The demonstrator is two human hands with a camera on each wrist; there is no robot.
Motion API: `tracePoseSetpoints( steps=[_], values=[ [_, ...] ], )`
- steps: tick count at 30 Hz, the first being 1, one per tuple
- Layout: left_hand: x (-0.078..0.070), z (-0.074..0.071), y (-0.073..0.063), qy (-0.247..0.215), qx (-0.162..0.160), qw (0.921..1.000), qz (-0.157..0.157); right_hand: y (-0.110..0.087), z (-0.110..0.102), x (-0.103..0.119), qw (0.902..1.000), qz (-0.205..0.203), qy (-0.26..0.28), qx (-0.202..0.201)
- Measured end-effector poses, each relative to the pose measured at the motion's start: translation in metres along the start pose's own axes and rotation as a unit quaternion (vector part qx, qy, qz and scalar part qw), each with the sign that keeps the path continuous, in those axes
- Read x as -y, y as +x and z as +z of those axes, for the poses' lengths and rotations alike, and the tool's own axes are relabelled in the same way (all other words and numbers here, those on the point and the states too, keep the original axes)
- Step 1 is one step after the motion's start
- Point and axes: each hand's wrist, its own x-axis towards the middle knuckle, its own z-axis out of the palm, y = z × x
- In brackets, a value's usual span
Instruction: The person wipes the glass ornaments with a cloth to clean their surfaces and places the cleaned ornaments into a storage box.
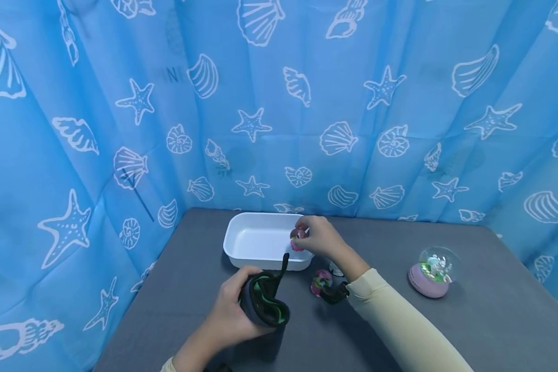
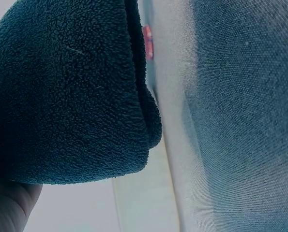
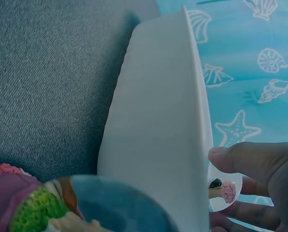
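Observation:
My left hand (image 1: 237, 310) grips a dark, fuzzy piece of folded fabric (image 1: 260, 299) with green showing inside its opening and a loop standing up. Dark terry-like pile of that fabric (image 2: 71, 96) fills much of the left wrist view, with part of the thumb below it. Over the right end of a white plastic tub (image 1: 256, 260), my right hand (image 1: 318, 236) pinches a small pink snow globe (image 1: 298, 241). Seen from the right wrist, the globe's clear dome (image 3: 228, 191) shows just past the tub rim, partly hidden by the fingers.
Below my right wrist, another small snow globe (image 1: 322, 282) with a pink base lies on the grey-covered table (image 1: 372, 330). A larger snow globe (image 1: 431, 274) on a lilac base stands farther right. Behind the table hangs a blue seashell-print curtain (image 1: 279, 113).

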Motion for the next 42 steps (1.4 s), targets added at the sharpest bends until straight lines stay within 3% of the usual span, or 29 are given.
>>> tracePoseSetpoints(
  steps=[6, 16, 30, 42],
  values=[
    [0.001, 0.001, 0.001, 0.004, 0.002, 0.9999, 0.01, 0.004, 0.005, -0.002, 0.9999, 0.008, -0.011, 0.01],
    [0.002, 0.0, -0.001, 0.005, 0.009, 0.9999, -0.009, 0.008, 0.01, -0.004, 0.9992, 0.013, -0.034, 0.017],
    [0.001, 0.001, -0.002, 0.007, 0.004, 1.0, -0.001, 0.009, 0.013, -0.003, 0.9984, 0.029, -0.039, 0.029],
    [0.002, 0.004, -0.002, 0.008, 0.0, 0.9999, 0.006, 0.011, 0.014, -0.006, 0.9955, 0.007, -0.091, 0.027]
  ],
)
